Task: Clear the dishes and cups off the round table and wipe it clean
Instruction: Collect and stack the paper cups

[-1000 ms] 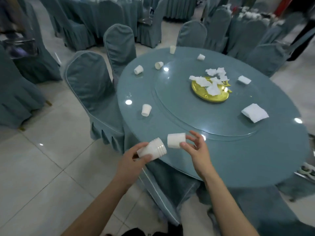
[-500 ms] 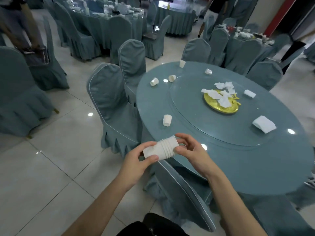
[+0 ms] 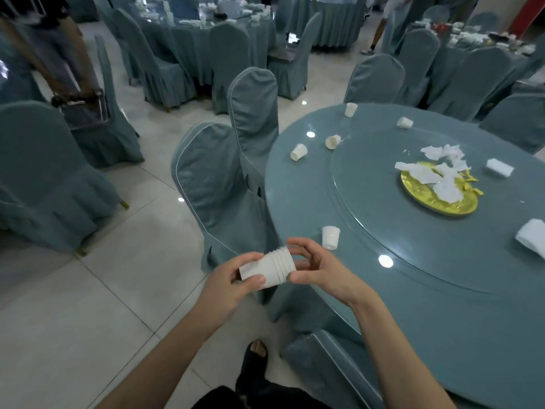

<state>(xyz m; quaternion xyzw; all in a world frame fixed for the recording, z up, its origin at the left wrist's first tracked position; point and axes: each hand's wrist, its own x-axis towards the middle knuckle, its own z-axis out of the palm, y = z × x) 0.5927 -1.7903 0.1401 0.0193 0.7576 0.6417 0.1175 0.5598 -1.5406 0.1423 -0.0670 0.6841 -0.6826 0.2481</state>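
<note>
Stack of cups (image 3: 269, 271): held sideways beside the round worktop (image 3: 442, 335) edge; left hand (image 3: 233, 283) curled round its base, right hand (image 3: 320, 268) pinching its rim end. Loose cup (image 3: 330, 237) upside down on worktop nearby; gold plate (image 3: 436, 199) with crumpled napkins (image 3: 436, 175) farther in.

- The floor (image 3: 88, 290) is laid in large pale glossy tiles with thin dark joints, and ceiling lights show on it as small bright spots.
- Chairs in grey-blue fabric covers with light piping fill the room; two (image 3: 218, 184) stand side by side near the middle.
- On the far side, more round tables (image 3: 206, 28) wear skirted cloths of the same colour and carry what look like white dishes, too blurred to tell.
- A red strip (image 3: 528, 10), perhaps a pillar, shows far right.
</note>
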